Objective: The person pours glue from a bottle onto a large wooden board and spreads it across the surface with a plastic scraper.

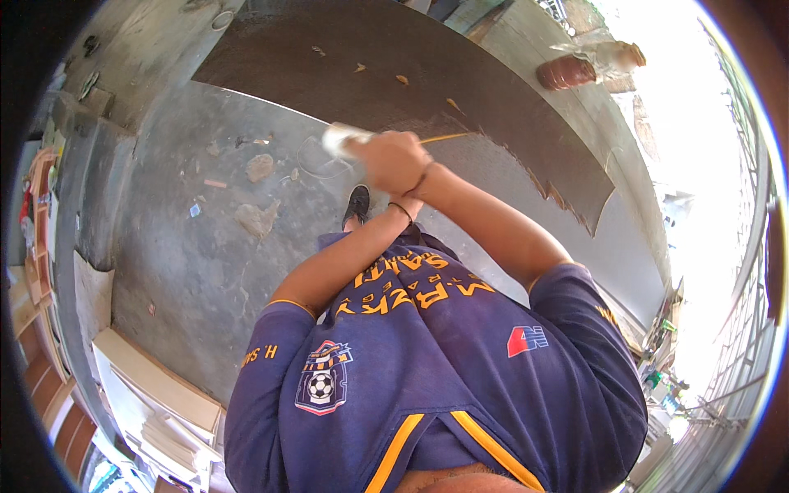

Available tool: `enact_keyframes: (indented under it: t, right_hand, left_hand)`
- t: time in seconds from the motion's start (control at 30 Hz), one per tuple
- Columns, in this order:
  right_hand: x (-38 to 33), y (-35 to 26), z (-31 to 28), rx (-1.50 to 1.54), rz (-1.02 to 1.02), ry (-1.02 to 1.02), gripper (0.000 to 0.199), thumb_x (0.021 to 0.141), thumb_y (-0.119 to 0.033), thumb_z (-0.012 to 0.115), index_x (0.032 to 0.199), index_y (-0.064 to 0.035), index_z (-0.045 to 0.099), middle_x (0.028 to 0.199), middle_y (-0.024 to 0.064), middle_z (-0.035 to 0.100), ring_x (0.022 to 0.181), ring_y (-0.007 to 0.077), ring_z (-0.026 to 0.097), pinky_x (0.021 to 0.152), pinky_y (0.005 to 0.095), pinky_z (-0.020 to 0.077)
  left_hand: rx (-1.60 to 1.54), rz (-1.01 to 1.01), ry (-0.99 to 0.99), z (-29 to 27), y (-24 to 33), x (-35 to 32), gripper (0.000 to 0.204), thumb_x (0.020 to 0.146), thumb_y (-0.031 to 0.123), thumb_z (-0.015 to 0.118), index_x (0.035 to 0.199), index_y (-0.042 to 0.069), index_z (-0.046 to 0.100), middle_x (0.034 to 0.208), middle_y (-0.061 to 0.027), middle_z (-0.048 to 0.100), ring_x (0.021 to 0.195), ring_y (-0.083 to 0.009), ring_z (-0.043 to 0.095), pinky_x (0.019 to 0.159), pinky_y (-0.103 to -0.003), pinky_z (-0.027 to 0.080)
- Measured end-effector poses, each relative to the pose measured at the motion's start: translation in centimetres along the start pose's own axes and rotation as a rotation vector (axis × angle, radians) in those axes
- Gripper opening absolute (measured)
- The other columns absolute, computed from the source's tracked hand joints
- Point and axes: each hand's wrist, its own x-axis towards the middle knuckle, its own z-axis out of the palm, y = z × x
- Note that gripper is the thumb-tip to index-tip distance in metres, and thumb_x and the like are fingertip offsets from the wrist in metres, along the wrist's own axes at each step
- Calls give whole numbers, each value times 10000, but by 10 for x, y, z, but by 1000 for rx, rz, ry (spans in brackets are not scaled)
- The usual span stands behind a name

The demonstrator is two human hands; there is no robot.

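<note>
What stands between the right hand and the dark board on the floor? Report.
Nothing visible. The right hand, gripping a blurred white thing and a thin yellow stick, is over the near edge of the dark board. Only small scraps lie on it.

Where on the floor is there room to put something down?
Bare concrete floor lies open between the pale boards at lower left and the stones. The dark sheet is mostly bare too, with a few leaves. It is crowded beside the hands and along the cluttered right edge.
</note>
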Motion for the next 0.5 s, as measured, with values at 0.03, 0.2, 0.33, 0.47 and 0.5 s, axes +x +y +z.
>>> enact_keyframes:
  t: [0.03, 0.2, 0.33, 0.47, 0.5]
  right_hand:
    - [-4, -9, -8, -15, -35, 51, 457, 739, -146, 538, 1195, -144, 532, 823, 129, 669, 747, 311, 660, 609, 432, 515]
    - [-49, 37, -68, 4, 141, 171, 427, 761, -152, 523, 1188, -168, 532, 881, 149, 668, 792, 319, 658, 642, 438, 519]
    - [-82, 166, -7, 68, 340, 170, 402, 765, -169, 507, 1163, -170, 565, 913, 190, 657, 839, 358, 640, 713, 465, 503]
    - [-66, 104, 10, 4, 277, 32, 448, 726, -137, 505, 1169, -158, 565, 878, 185, 655, 829, 360, 634, 711, 471, 496]
    - [-62, 63, 1, -30, 144, -18, 428, 725, -135, 498, 1148, -137, 565, 850, 175, 654, 817, 346, 641, 698, 464, 500]
  left_hand:
    - [12, 33, 26, 2, 1, -2, 277, 876, 274, 558, 901, 8, 629, 741, -82, 649, 543, -123, 608, 469, -233, 484]
    - [-319, -525, -4, 27, 37, -6, 307, 866, 296, 579, 907, -5, 622, 770, -75, 660, 562, -122, 630, 449, -247, 467]
    - [-275, -546, 7, 59, 41, -8, 298, 850, 293, 615, 786, 2, 619, 709, -58, 647, 555, -114, 618, 458, -234, 465]
    - [-89, -480, -110, 102, 38, -19, 317, 869, 271, 579, 949, -33, 620, 866, -120, 673, 730, -213, 672, 651, -290, 538]
    - [-63, -437, -82, 105, 21, -20, 339, 870, 302, 579, 940, -26, 621, 859, -100, 671, 788, -228, 656, 709, -310, 512]
